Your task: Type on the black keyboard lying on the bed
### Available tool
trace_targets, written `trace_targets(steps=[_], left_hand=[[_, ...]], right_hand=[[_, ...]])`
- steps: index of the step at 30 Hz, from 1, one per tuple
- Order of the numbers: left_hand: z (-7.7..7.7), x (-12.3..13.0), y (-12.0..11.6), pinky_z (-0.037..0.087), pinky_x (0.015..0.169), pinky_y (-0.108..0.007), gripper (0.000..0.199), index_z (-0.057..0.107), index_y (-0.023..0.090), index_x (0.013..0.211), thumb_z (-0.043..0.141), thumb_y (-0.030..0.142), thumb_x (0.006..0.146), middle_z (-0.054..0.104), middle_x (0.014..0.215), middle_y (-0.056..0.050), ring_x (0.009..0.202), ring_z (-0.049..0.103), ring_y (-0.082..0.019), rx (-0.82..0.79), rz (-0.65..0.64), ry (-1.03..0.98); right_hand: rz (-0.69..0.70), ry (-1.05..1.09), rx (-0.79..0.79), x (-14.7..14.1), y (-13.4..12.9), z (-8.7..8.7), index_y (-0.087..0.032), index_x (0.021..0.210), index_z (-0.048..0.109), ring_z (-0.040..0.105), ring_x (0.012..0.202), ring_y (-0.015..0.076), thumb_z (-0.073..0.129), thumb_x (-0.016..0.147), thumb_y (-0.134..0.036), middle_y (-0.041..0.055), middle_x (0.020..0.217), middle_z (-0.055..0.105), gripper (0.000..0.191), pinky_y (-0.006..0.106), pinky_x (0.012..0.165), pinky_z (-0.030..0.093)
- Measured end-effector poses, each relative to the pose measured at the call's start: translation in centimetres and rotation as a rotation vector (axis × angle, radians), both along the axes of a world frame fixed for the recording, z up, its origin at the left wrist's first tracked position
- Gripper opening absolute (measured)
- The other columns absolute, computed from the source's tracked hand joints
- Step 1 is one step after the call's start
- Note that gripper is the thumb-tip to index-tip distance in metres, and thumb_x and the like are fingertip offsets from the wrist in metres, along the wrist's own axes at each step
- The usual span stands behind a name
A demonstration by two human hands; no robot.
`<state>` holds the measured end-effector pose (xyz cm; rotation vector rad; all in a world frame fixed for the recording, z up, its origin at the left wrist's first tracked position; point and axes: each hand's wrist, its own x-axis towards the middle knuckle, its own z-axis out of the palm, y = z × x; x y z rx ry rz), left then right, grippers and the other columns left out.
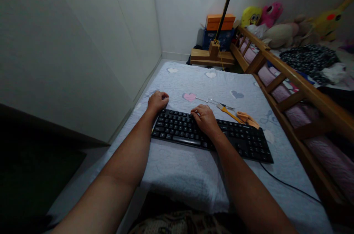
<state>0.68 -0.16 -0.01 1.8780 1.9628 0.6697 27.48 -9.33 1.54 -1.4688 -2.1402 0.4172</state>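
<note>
the black keyboard (185,128) lies on heart-patterned cloth (177,164), probably light, stiff, best held by its ends. left hand (157,101) half-curled at far left corner, right hand (205,119) nearly pinched above far keys; any grip i cannot tell.

My right hand (205,119) hides part of the keyboard (186,129), and I can't tell whether its fingers (195,114) pinch a key or merely touch one. Whether my left hand (158,100) holds anything is too small to make out. The letters on the keys are too blurred for me to read. The cable (287,182) slips from sight past the edge of the desk (177,167). My forearms (118,178) are cut off at the bottom, the dark pole (228,2) at the top.
</note>
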Motion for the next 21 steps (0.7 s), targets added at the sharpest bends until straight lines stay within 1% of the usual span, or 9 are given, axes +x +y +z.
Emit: trace_targets(steps=[7,12,16,21], left_hand=[[-0.1,-0.2,0.0,0.057,0.111,-0.040,0.025,0.088,0.022,0.111,0.070,0.025,0.095,0.075,0.120,-0.011,0.116,0.072,-0.027,-0.004,-0.015,0.000],[0.0,-0.2,0.0,0.058,0.108,-0.039,0.024,0.088,0.022,0.110,0.070,0.025,0.094,0.075,0.118,-0.010,0.112,0.073,-0.027,-0.006,-0.009,-0.002],[-0.1,-0.2,0.0,0.059,0.109,-0.041,0.023,0.088,0.023,0.108,0.070,0.026,0.094,0.075,0.116,-0.010,0.113,0.073,-0.028,0.010,-0.016,0.004],[0.0,-0.1,0.1,0.057,0.110,-0.040,0.023,0.087,0.022,0.107,0.069,0.026,0.094,0.074,0.117,-0.010,0.115,0.073,-0.028,0.005,-0.019,0.012]], right_hand=[[-0.027,-0.015,-0.012,0.8,-0.1,0.3,-0.023,0.101,0.085,0.069,0.112,0.0300,0.065,0.107,-0.017,0.0116,0.109,0.081,0.022,0.044,0.104,0.050],[-0.036,-0.001,0.001,1.4,-0.2,0.3,-0.023,0.096,0.083,0.068,0.109,0.0300,0.065,0.105,-0.017,0.0110,0.105,0.081,0.021,0.043,0.102,0.049],[-0.044,-0.003,0.011,1.4,-0.3,0.3,-0.024,0.095,0.083,0.068,0.107,0.0294,0.067,0.104,-0.016,0.0104,0.103,0.081,0.020,0.043,0.101,0.049],[-0.038,0.002,0.014,1.1,-0.2,0.2,-0.024,0.097,0.085,0.068,0.108,0.0294,0.067,0.105,-0.017,0.0104,0.106,0.081,0.021,0.042,0.101,0.049]])
